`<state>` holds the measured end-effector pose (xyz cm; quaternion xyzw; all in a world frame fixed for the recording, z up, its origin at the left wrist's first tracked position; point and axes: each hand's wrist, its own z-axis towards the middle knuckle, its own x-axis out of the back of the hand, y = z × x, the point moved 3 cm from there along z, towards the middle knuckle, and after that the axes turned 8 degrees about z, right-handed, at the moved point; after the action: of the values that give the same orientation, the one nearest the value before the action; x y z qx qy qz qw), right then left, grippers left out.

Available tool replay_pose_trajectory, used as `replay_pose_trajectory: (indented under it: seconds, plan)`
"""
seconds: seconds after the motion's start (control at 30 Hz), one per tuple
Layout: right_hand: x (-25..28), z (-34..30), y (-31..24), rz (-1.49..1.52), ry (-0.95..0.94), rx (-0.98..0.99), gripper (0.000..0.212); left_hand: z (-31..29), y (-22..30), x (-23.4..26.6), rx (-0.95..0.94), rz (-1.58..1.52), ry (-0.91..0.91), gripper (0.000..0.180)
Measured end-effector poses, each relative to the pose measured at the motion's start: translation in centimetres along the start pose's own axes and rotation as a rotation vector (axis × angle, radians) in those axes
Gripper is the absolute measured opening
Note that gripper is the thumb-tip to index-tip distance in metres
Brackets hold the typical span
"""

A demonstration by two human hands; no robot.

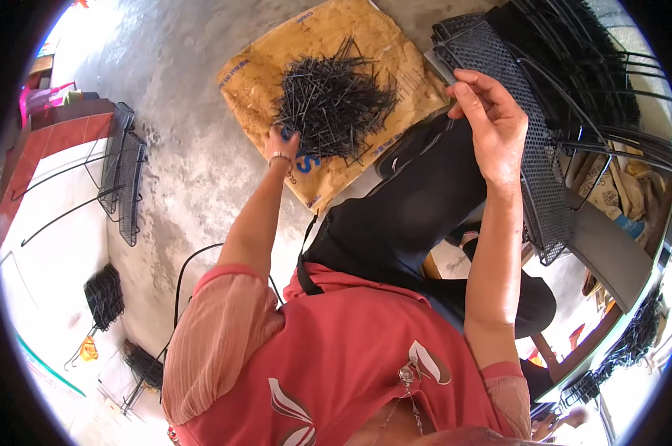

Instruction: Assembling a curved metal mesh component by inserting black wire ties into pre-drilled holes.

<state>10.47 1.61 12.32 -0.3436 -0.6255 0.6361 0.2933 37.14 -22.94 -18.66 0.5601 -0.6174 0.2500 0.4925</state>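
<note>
A heap of thin black rods [328, 108] lies on a flattened yellow sack [410, 52] on the floor. At the heap's near left edge is my left hand [280, 143], its thumb and fingers apart; the fingertips are partly hidden among the rods. My right hand [495, 123] is raised over my bent leg, closed in a pinch. What it pinches, if anything, is too small to make out. Just beyond that hand stands a long black mesh rack [492, 63].
More black wire racks [588, 67] crowd the right side, above a shelf holding sacks [618, 189]. Black mesh shelves [120, 175] stand at the left by a red-topped ledge [61, 141]. A dark mesh stack [104, 297] sits lower left. My black-clad leg [410, 193] reaches close to the sack.
</note>
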Motion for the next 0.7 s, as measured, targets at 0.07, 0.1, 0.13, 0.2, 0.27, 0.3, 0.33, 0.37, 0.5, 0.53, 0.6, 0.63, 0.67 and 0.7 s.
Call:
replay_pose_trajectory:
  seconds: [0.07,0.1,0.13,0.2,0.27,0.3,0.33,0.37,0.5,0.53,0.6,0.63,0.67,0.7]
  plan:
    - [-0.1,0.0,-0.1,0.017,-0.005,-0.016,0.020,2.7,2.6,0.3,-0.046,0.031,0.066,0.090]
    - [-0.2,0.1,-0.1,0.033,-0.011,-0.027,0.021,4.2,3.1,0.0,-0.048,0.035,0.066,0.090]
    - [-0.4,0.3,-0.2,0.038,-0.009,-0.025,0.021,5.6,3.6,-0.5,-0.069,0.065,-0.011,0.098]
    - [-0.6,0.4,0.0,0.003,-0.018,-0.036,0.021,7.8,4.6,-1.1,-0.092,0.099,-0.096,0.106]
    - [-0.8,0.5,0.0,0.006,-0.015,-0.039,0.021,8.8,5.2,-1.6,0.181,0.143,-0.342,0.118]
    - [-0.7,0.6,-0.1,0.005,-0.013,-0.037,0.021,9.0,5.8,-1.5,0.211,0.076,-0.300,0.120]
    - [-0.6,0.7,-0.1,0.004,-0.004,-0.041,0.021,8.9,6.1,-1.5,0.205,0.082,-0.306,0.120]
    - [-0.5,0.7,-0.1,-0.001,-0.015,-0.042,0.021,8.7,6.3,-1.4,0.228,0.089,-0.290,0.119]
    - [-0.5,0.6,0.1,-0.022,-0.008,-0.059,0.021,7.6,6.9,-1.5,0.467,0.032,-0.231,0.119]
    - [-0.6,0.6,0.0,-0.015,-0.012,-0.059,0.021,8.2,6.2,-1.7,0.473,0.034,-0.225,0.119]
    - [-0.5,0.7,0.0,-0.028,-0.018,-0.051,0.021,9.4,5.4,-2.9,0.422,-0.009,-0.282,0.117]
    - [-0.3,0.7,0.1,-0.032,-0.005,-0.055,0.021,9.7,5.6,-3.3,0.413,-0.002,-0.290,0.117]
    - [0.0,0.8,0.2,-0.027,0.003,-0.058,0.021,9.9,5.9,-3.9,0.446,-0.074,-0.316,0.115]
    - [0.6,0.7,0.3,-0.026,0.021,-0.065,0.021,9.7,6.9,-4.3,0.474,-0.141,-0.350,0.112]
